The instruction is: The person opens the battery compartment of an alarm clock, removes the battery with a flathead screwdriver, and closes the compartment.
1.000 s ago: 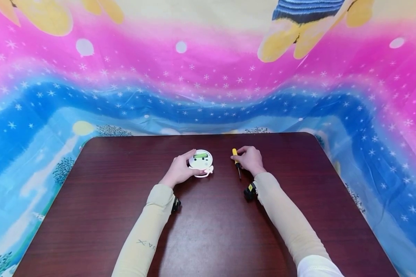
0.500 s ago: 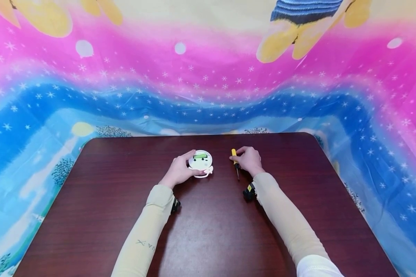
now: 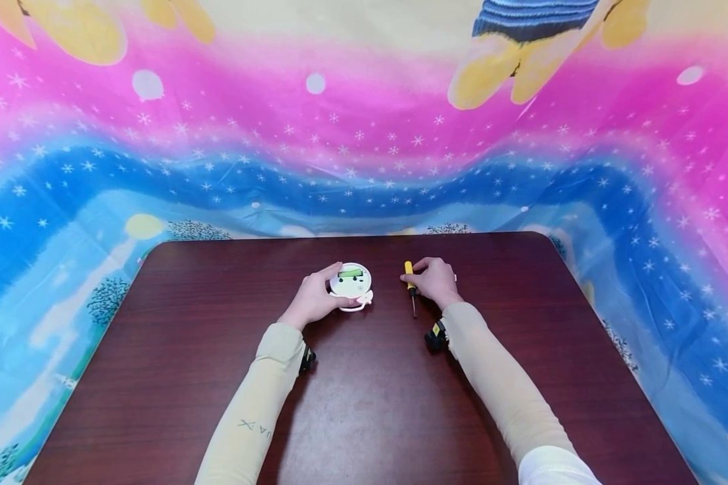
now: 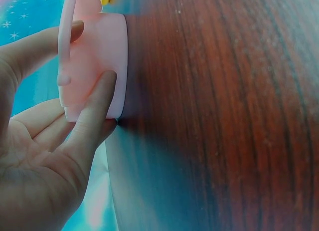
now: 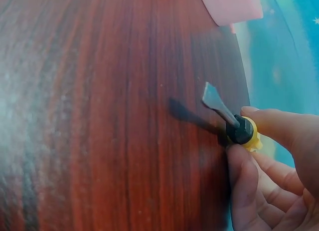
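In the head view, a round whitish device [image 3: 350, 286] lies near the middle of the table's far part, a green battery-like piece [image 3: 350, 273] in the slot on its upper face. My left hand [image 3: 311, 296] grips its left side, thumb near and fingers beyond. In the left wrist view the device [image 4: 99, 61] looks pale pink, with a loop handle [image 4: 65, 41]. To the right, my right hand [image 3: 438, 280] pinches a flat-blade screwdriver [image 3: 409, 273] by its yellow handle, blade towards me. The right wrist view shows the metal blade [image 5: 217, 102] over the table, clear of the device.
Both rest on a dark reddish wooden table [image 3: 364, 417] with rounded far corners. A patterned cloth [image 3: 364, 135] hangs close behind it and along both sides. A small white bit [image 3: 456, 277], too small to identify, shows at the right hand's outer edge.
The screwdriver's blade tip has swung slightly left and towards me, and the right hand has shifted a little left. My left hand and the device stay where they were.
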`<state>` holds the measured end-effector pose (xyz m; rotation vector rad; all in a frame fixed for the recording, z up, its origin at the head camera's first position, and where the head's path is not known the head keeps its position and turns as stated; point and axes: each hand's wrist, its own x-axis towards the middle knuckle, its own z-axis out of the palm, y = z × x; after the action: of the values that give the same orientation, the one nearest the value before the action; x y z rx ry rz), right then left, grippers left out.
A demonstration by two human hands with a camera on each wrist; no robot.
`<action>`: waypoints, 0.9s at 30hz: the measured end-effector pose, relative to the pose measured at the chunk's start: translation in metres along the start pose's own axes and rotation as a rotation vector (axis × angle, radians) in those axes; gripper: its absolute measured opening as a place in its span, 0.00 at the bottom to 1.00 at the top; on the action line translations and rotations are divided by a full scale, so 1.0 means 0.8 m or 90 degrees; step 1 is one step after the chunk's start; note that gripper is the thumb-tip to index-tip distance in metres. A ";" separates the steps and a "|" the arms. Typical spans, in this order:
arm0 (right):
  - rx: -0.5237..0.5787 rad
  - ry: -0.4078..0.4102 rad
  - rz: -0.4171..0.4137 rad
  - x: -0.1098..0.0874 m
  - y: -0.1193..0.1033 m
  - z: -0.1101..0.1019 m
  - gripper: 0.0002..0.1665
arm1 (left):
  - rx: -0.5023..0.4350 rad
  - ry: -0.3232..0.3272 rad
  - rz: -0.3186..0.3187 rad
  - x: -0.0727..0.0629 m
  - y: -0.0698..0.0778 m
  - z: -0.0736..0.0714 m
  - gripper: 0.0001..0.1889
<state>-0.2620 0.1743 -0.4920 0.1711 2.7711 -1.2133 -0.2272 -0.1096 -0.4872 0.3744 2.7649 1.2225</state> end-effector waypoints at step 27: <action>-0.008 0.071 -0.033 0.001 0.000 -0.008 0.25 | -0.006 0.004 0.005 0.000 -0.001 -0.001 0.51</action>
<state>-0.2630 0.1792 -0.4882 0.1708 2.8952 -1.2337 -0.2277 -0.1108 -0.4876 0.3829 2.7642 1.2397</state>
